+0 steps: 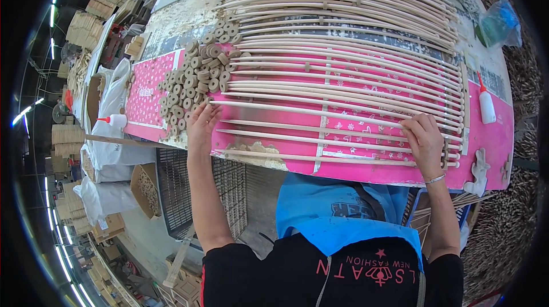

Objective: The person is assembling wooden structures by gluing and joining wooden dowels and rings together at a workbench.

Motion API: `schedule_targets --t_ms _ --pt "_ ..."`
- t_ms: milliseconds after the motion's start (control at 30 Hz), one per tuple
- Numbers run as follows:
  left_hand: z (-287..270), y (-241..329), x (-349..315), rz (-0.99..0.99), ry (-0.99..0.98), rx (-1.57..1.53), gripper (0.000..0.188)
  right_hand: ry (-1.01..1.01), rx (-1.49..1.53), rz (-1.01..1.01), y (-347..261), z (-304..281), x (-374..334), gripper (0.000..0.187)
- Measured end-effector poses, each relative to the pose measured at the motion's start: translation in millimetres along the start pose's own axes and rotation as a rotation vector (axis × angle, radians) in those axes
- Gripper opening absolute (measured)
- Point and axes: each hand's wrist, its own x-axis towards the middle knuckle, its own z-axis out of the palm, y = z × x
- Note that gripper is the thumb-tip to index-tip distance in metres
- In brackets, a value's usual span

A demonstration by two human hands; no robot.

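Observation:
A pale wooden rod (286, 107) runs slantwise between my hands, over a pink patterned sheet (274, 161). My left hand (203, 124) pinches around its left tip, right beside a heap of small wooden rings (189, 86). Whether a ring is also between those fingertips I cannot tell. Toward the rod's other end, my right hand (424, 140) is closed on it with thumb and fingers; the palm hides that end. Several similar rods (343, 66) lie side by side on both sides of it, with their right ends along a wooden strip (465, 107).
A white bottle with a red nozzle (486, 105) lies at the right, another bottle (116, 121) at the left. A light cut-out piece (479, 172) rests near the front right edge. Below the table stand a black crate (171, 192) and white sacks (100, 201).

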Motion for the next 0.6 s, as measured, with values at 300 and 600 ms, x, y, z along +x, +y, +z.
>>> schedule_targets --t_ms 300,600 --pt "-10.9 -2.8 -2.4 -0.023 -0.174 -0.046 0.026 0.049 0.013 -0.065 -2.9 -2.3 8.8 0.018" --pt "21.0 -4.2 -1.8 -0.018 -0.27 0.013 0.023 0.106 -0.031 -0.136 5.9 -14.3 2.5 0.017"
